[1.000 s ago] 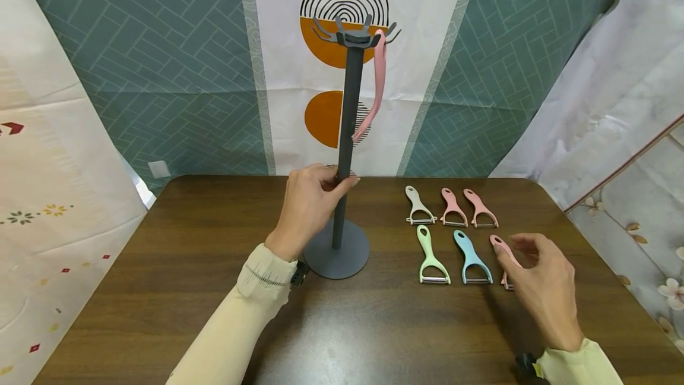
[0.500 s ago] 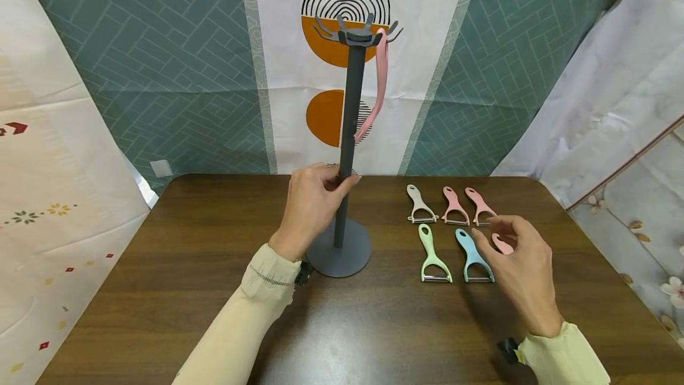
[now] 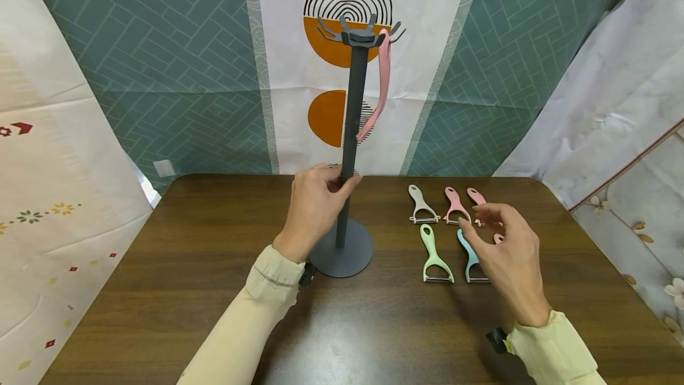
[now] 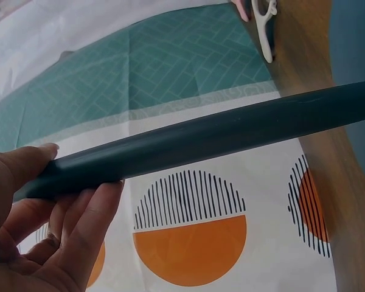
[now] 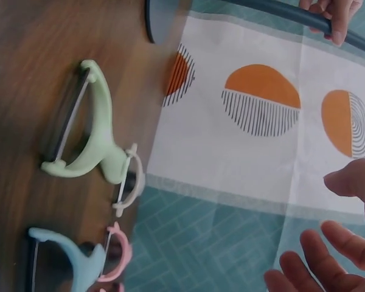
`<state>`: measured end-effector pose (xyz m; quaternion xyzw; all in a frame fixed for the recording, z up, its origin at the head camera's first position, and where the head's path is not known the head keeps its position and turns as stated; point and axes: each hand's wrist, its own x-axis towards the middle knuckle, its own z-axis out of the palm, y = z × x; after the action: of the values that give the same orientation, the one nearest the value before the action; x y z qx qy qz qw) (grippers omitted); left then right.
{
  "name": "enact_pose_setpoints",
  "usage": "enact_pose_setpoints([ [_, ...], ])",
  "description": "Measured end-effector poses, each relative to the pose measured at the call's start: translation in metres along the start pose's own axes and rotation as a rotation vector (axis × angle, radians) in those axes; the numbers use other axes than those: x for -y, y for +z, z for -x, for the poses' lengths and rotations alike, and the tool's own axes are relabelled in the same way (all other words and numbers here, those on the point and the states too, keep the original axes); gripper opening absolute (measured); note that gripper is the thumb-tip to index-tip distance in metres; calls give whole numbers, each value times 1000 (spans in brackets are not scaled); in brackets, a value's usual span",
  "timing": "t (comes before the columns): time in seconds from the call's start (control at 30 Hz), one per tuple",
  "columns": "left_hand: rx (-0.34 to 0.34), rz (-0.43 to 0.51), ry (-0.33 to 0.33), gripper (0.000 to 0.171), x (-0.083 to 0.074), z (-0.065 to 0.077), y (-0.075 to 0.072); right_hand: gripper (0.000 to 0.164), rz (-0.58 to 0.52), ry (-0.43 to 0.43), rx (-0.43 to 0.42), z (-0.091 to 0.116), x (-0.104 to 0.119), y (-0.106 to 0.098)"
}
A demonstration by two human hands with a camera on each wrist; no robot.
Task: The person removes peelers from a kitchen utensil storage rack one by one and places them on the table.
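My left hand (image 3: 312, 210) grips the dark grey post (image 3: 354, 100) of a hook stand, thumb on one side and fingers on the other. From a hook at the top hangs a pink peeler (image 3: 384, 73). Over the table's right side is my right hand (image 3: 510, 260), thumb and fingers spread apart with nothing between them. It overlaps a blue peeler (image 3: 466, 248) in the head view and mostly hides a pink peeler (image 3: 499, 238). A light green peeler (image 3: 430, 248) lies left of the blue one; in the right wrist view this green peeler (image 5: 103, 134) is near.
Behind the front row lie a white peeler (image 3: 417, 198) and two pink peelers, one in the middle (image 3: 453, 198) and one on the right partly covered by my hand. The stand's round base (image 3: 347, 260) rests on the wooden table (image 3: 160, 290). Patterned cloth hangs behind.
My right hand has moved left and away from me, off the front-right pink peeler, which stays on the table. My left hand keeps its grip on the post.
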<state>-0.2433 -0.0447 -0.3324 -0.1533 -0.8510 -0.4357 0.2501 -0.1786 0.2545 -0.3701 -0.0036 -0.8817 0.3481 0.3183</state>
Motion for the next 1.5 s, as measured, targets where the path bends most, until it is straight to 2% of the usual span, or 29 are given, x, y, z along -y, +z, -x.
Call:
enact_pose_setpoints([
  [0.53, 2, 6, -9, 19, -1, 0, -1, 27, -104, -73, -34, -4, 19, 12],
  [0.87, -2, 1, -9, 18, -1, 1, 0, 30, -258, -139, -14, -10, 31, 19],
  [1.03, -5, 1, -5, 17, -1, 1, 0, 30, -379, -141, 4, -12, 39, 24],
  [1.23, -4, 5, -8, 17, -1, 1, 0, 31, -462, -141, 11, -12, 46, 28],
  [1.5, -12, 16, -6, 15, 0, 2, 1, 31, -476, -146, 5, -13, 55, 32],
])
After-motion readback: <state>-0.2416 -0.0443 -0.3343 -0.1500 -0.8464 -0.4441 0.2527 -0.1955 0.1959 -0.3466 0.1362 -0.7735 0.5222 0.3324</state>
